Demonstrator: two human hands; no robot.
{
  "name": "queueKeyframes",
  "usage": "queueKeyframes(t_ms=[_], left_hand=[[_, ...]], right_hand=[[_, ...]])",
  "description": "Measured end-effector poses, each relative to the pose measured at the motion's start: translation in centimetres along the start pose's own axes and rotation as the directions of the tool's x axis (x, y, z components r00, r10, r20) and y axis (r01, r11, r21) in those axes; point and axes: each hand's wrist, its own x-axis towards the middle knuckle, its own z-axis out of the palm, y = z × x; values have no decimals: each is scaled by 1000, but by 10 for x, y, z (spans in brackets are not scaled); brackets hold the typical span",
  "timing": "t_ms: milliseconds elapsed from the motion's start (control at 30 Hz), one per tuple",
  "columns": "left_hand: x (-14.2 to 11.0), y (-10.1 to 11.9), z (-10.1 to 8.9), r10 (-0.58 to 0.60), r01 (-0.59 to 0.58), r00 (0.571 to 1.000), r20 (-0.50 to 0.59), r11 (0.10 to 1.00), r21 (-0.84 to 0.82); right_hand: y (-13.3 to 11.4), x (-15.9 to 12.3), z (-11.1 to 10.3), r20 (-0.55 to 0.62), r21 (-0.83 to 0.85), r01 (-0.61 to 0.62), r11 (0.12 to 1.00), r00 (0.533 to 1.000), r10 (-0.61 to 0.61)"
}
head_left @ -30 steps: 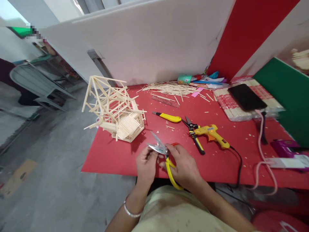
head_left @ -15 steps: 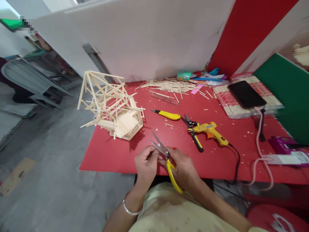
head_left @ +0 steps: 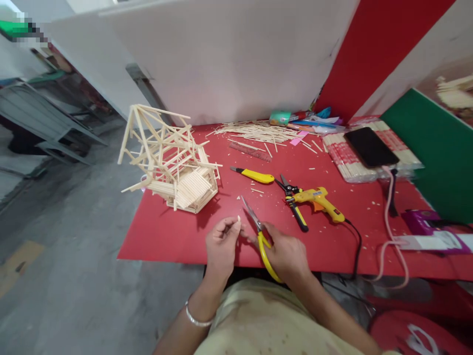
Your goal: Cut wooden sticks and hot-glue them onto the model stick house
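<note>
Left hand point(head_left: 221, 244): pinched a small stick piece point(head_left: 239, 218). Right hand point(head_left: 286, 250): gripped yellow-handled scissors point(head_left: 265, 249), blades together. Nearby: cutter point(head_left: 256, 176).

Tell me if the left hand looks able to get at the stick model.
Probably yes: only red tabletop shows between the left hand and the stick model. Whether the hand already holds something is unclear.

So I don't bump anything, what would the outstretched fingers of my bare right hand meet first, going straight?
Most likely your bare left hand, on its thumb side, though depth between them is unclear.
</note>
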Motion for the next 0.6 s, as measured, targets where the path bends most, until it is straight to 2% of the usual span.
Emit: queueKeyframes(t_ms=[67,167,233,333,433,600], left_hand=[[2,4,-4,-41,39,999,-17,994,-101],[2,14,-11,-125,120,992,-10,968,-221],[2,21,-16,-185,178,983,-2,947,-267],[2,31,-21,-208,202,978,12,928,-313],[3,38,-28,-184,175,983,11,912,-370],[6,50,-46,-177,146,984,-32,892,-428]], right_hand=[[5,6,0,-8,-177,21,984,1000,-23],[7,9,-1,-107,-235,163,958,975,-192],[1,9,-6,-250,-177,288,941,912,-326],[-24,12,-18,-427,8,540,841,763,-486],[-55,24,-25,-491,92,679,728,667,-560],[-89,43,-18,-534,34,775,631,548,-644]])
